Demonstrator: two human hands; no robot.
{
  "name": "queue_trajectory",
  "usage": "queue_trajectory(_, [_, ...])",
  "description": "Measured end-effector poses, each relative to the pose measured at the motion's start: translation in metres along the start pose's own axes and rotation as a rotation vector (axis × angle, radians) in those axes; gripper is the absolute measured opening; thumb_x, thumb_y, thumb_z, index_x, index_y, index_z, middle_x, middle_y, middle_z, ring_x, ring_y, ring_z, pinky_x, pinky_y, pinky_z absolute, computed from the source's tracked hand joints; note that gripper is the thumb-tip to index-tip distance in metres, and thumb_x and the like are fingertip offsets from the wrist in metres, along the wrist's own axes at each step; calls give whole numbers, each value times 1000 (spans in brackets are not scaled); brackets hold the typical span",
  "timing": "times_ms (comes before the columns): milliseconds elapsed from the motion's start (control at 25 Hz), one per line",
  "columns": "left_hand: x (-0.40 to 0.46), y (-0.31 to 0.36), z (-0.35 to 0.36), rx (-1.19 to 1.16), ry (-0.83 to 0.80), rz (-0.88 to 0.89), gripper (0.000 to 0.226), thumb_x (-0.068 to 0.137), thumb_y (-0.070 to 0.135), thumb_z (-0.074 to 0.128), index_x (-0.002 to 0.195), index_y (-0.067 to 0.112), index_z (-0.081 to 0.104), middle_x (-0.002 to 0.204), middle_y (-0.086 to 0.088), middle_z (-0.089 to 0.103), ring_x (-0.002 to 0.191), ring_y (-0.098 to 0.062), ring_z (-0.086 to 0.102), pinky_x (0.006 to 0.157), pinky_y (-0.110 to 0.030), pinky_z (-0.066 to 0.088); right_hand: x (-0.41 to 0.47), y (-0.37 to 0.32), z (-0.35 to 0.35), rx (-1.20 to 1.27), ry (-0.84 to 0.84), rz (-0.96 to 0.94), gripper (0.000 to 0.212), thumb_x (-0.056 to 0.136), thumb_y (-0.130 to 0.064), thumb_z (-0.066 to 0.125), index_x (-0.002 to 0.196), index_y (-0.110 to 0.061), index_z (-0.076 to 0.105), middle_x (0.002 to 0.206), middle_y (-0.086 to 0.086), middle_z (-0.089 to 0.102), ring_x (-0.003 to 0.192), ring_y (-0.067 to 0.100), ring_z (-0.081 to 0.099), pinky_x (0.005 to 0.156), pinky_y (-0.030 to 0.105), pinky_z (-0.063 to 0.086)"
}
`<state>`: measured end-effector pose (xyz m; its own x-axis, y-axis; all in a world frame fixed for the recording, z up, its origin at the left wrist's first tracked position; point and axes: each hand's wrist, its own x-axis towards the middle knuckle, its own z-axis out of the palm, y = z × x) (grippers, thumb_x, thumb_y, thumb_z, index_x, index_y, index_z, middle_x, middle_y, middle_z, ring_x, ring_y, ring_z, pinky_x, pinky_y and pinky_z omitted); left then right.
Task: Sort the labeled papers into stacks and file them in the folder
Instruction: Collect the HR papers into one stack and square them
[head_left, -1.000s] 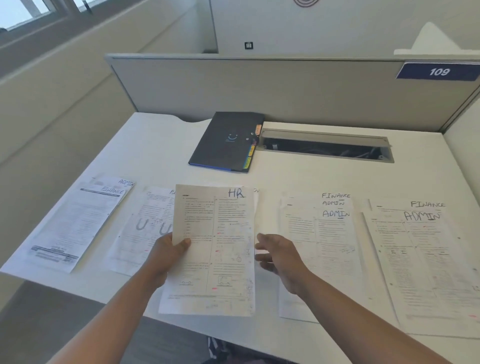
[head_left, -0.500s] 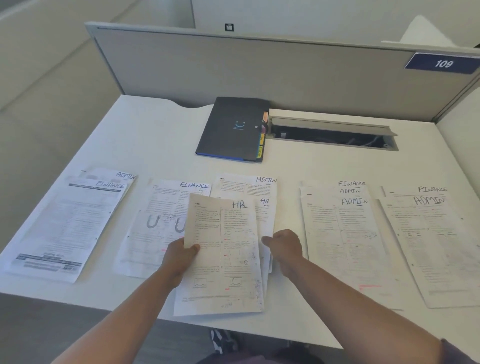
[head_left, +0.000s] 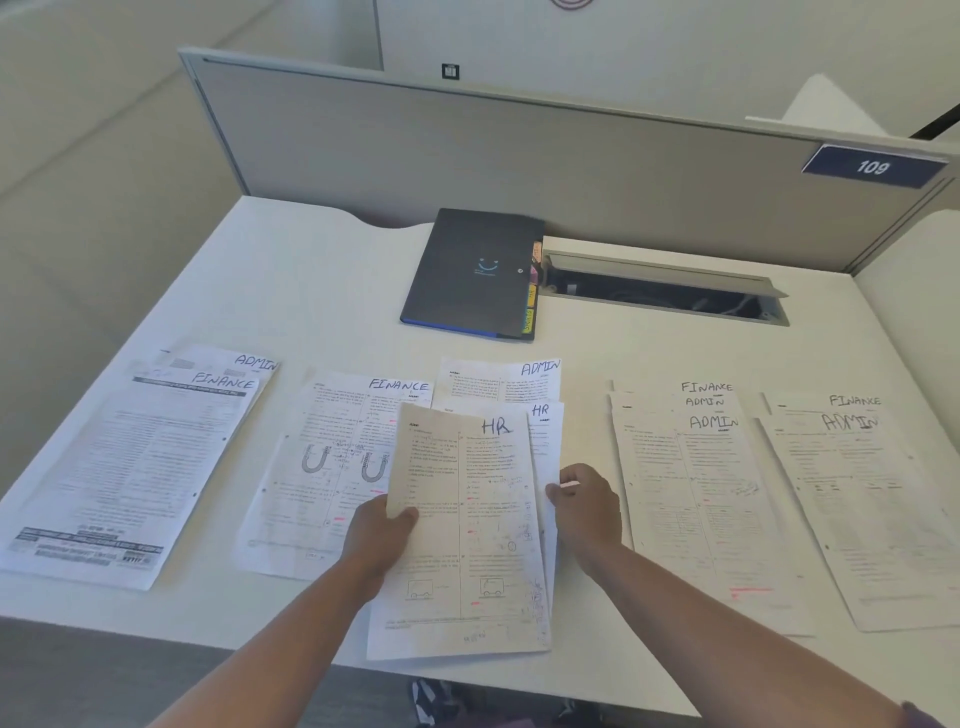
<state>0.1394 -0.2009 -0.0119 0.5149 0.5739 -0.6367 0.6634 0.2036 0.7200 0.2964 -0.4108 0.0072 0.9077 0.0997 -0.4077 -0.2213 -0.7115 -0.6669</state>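
Far left: a two-sheet stack (head_left: 130, 467), top sheet headed FINANCE, the one beneath showing only its ADMIN corner; body print too blurred to read.
Next: a FINANCE sheet (head_left: 322, 467) with two U-shaped drawings, its right edge covered by the held paper.
Left hand (head_left: 376, 540): thumb curled over the left edge of an HR sheet (head_left: 462, 530), fingers hidden underneath it; the sheet is lifted off the desk and its lower end overhangs the front edge.
Behind it: a second HR sheet (head_left: 545, 431), mostly hidden, lying on an ADMIN sheet (head_left: 498, 379) of which only the top strip shows.
Right hand (head_left: 587, 509): fingers curled at the right edge of that second HR sheet, pinching it.
Right of centre: a three-sheet stack (head_left: 696, 493), headings FINANCE, ADMIN, ADMIN staggered.
Far right: a stack (head_left: 862, 499), ADMIN over FINANCE, its right edge cut off by the frame.
Rear centre: dark folder (head_left: 478, 270), closed, coloured tabs at its right edge, beside an open cable tray (head_left: 665, 286).
Surface: white desk (head_left: 311, 291). Grey partition (head_left: 519, 156) behind it carries a plate reading 109 (head_left: 872, 166).
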Motion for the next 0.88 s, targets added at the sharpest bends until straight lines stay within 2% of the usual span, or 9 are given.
queue_trajectory(120, [0,1,0,2,-6,-2,16,105,18,59,101,29,69,97,4,78,87,-22,75,62,-30,55,-5,0,-2,-28,28,-86,18,97,-18,60,82,-27,54,83,-9,68,67,17,60,60,31,45])
queue_trajectory(240, [0,1,-2,-16,-20,-10,15,105,18,59,103,28,70,98,4,78,88,-22,75,63,-31,56,-9,-3,1,-1,111,-169,17,97,-12,63,85,-21,56,101,-5,60,83,18,60,72,34,49])
queue_trajectory(280, [0,2,-4,-34,-26,-16,14,105,18,60,104,28,70,100,3,78,90,-23,76,65,-32,57,-9,-4,1,17,134,-186,17,98,-11,61,85,-20,54,100,-4,57,84,18,59,72,35,48])
queue_trajectory(400, [0,4,-14,-92,-24,-13,12,105,18,62,106,27,71,101,3,79,91,-25,76,67,-35,60,-10,-9,-3,127,107,-157,19,103,-15,51,85,-19,45,75,-2,54,64,21,50,58,35,44])
queue_trajectory(440, [0,7,-18,-104,-13,-3,12,104,19,62,105,27,71,98,3,80,89,-25,77,65,-35,60,-9,-12,-7,149,107,-155,18,104,-17,50,86,-20,47,74,-1,56,63,22,50,55,35,44])
queue_trajectory(520, [2,16,-29,-125,12,30,12,103,19,64,100,29,71,93,6,80,85,-23,77,60,-33,60,-3,-20,-22,168,139,-175,16,105,-18,51,91,-22,55,82,2,64,70,25,56,61,39,50])
queue_trajectory(640, [7,33,-51,-151,38,81,9,102,20,67,100,27,73,95,2,81,87,-27,78,66,-38,62,10,-35,-50,227,214,-190,16,105,-17,53,97,-21,66,85,-1,68,79,25,62,70,38,52])
queue_trajectory(760, [12,47,-72,-169,60,117,8,102,19,68,102,25,74,94,0,81,86,-30,78,67,-40,63,21,-47,-78,258,270,-213,17,104,-18,53,97,-18,69,81,-5,66,73,22,59,64,31,46])
queue_trajectory(880, [16,57,-84,-158,92,157,10,102,17,67,101,25,73,95,0,80,86,-29,77,67,-38,61,26,-59,-101,296,303,-234,18,104,-17,53,92,-16,67,80,-3,65,70,20,56,62,29,44])
